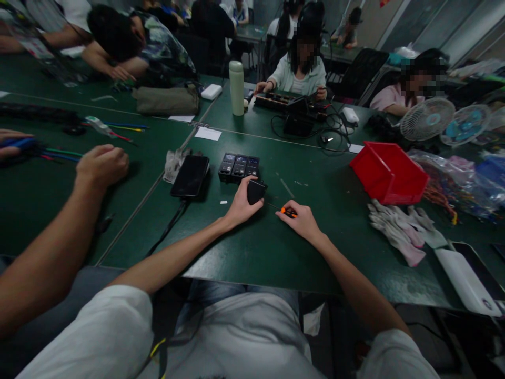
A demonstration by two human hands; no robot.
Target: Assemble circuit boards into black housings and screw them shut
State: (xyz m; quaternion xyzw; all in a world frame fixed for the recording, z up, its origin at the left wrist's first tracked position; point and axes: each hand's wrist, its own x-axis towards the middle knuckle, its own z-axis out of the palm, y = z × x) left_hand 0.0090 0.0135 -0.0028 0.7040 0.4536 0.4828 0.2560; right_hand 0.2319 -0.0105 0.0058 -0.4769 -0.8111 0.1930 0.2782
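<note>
My left hand [241,204] grips a small black box-shaped module [256,191] just above the green table [221,242]. In my right hand [303,218] is a screwdriver [289,212] with an orange and black handle, its thin shaft pointing left toward the module. Whether the tip touches the module I cannot tell. Right behind my left hand stands a row of three black modules [239,166] with printed fronts. A black phone [190,176] with a cable lies left of them, partly over a grey glove [173,164].
At the right are a red bin [389,173], work gloves [406,229] and a white power bank [467,281]. A green bottle [236,88] stands farther back. A co-worker's arm [79,210] reaches in at the left, near coloured wires [63,153]. Other people sit across the table.
</note>
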